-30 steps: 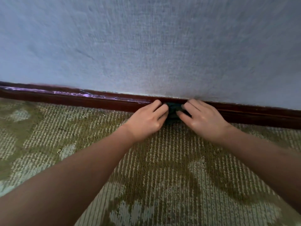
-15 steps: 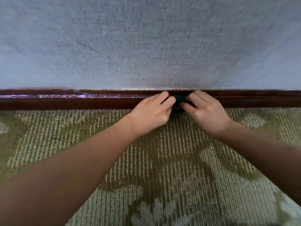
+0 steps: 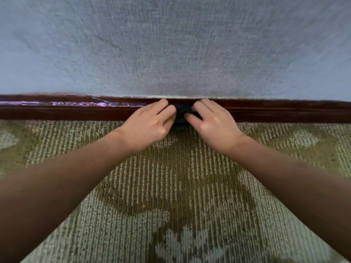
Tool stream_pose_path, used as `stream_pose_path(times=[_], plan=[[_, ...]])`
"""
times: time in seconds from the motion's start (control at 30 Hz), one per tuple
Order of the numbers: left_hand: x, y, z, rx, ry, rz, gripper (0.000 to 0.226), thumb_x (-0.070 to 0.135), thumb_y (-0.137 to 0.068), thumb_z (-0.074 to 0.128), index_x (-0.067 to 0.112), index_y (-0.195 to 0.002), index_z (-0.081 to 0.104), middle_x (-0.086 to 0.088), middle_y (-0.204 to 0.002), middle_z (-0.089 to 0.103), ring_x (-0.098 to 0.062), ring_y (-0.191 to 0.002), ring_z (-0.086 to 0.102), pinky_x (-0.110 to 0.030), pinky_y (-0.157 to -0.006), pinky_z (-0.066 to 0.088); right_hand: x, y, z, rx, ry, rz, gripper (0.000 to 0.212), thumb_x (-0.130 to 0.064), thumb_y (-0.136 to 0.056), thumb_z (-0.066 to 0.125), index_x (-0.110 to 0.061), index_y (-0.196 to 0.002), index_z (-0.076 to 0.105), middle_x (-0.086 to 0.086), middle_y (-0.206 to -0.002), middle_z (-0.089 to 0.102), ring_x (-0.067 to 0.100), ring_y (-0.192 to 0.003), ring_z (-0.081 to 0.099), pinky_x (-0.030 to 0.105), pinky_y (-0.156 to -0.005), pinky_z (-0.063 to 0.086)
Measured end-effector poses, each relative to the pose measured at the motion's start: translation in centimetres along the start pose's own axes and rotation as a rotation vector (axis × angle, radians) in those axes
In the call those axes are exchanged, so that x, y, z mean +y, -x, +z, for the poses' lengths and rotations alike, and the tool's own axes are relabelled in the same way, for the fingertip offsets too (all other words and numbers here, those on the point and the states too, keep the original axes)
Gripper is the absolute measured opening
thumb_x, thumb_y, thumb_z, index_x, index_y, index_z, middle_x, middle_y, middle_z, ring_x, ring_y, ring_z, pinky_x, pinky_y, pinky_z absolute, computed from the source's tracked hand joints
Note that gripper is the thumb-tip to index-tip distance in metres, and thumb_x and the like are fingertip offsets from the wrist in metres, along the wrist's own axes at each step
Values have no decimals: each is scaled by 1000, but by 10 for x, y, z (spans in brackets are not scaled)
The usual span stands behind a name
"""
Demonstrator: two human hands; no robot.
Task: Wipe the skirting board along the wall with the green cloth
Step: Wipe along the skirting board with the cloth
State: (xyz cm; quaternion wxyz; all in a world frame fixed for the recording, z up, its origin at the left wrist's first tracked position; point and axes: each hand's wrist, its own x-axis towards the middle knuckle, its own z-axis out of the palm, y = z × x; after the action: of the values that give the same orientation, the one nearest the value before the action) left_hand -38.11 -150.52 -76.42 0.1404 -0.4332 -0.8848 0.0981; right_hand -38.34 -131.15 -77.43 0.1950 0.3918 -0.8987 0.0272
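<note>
A dark red-brown skirting board (image 3: 284, 111) runs left to right at the foot of a pale grey textured wall (image 3: 180, 50). The dark green cloth (image 3: 182, 109) is bunched against the board in the middle, mostly hidden between my hands. My left hand (image 3: 150, 123) holds its left side with curled fingers. My right hand (image 3: 212, 122) grips its right side, thumb low and fingers over the board's top edge.
A green and beige patterned carpet (image 3: 171, 186) covers the floor up to the board. A glossy purple sheen (image 3: 79, 103) streaks the board's upper face to the left of my hands.
The view has swung so the board now lies level, and my hands with the cloth sit a little further right along it. Both hands keep their hold on the cloth.
</note>
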Motion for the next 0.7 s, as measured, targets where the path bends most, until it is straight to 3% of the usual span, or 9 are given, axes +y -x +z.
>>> stream_pose_path(times=[0.1, 0.23, 0.4, 0.5, 0.57, 0.7], plan=[[-2, -4, 1, 48, 20, 49, 26, -7, -71, 68, -11, -96, 66, -17, -84, 63, -32, -77, 61, -35, -66, 54, 5, 3, -6, -26, 16, -6, 14, 4, -69, 68, 0, -83, 68, 17, -78, 62, 30, -73, 60, 32, -65, 48], [8, -25, 3, 132, 31, 84, 23, -3, -81, 49, -7, -93, 68, -12, -80, 63, -27, -74, 61, -32, -69, 52, 24, 19, -13, -20, 0, -21, 22, 3, -79, 47, 2, -84, 69, 18, -76, 63, 31, -71, 62, 33, -65, 50], [18, -44, 5, 179, 53, 143, 26, -2, -81, 47, -2, -92, 71, -8, -82, 65, -23, -76, 62, -29, -71, 52, 39, 32, -18, -32, 17, 4, 20, 3, -77, 50, 2, -84, 69, 18, -76, 62, 30, -68, 61, 32, -62, 49], [15, -41, 4, 162, 38, 166, 21, -1, -75, 63, -2, -94, 71, -8, -82, 65, -23, -77, 63, -29, -70, 53, 34, 28, -18, -35, -27, 70, 23, 2, -76, 45, 3, -80, 68, 18, -74, 61, 31, -68, 60, 32, -62, 49], [10, -38, 3, 155, 36, 167, 19, -1, -76, 61, -2, -92, 71, -8, -82, 66, -23, -76, 63, -28, -68, 54, 30, 25, -18, -44, -43, 95, 26, 1, -76, 43, 2, -79, 68, 17, -74, 61, 31, -68, 60, 32, -63, 49], [2, -29, 3, 169, 42, 153, 33, -3, -81, 40, -3, -92, 71, -10, -81, 66, -24, -74, 63, -29, -67, 54, 20, 15, -18, -109, -12, 77, 14, 6, -69, 60, 2, -80, 68, 18, -79, 62, 32, -72, 61, 33, -65, 50]])
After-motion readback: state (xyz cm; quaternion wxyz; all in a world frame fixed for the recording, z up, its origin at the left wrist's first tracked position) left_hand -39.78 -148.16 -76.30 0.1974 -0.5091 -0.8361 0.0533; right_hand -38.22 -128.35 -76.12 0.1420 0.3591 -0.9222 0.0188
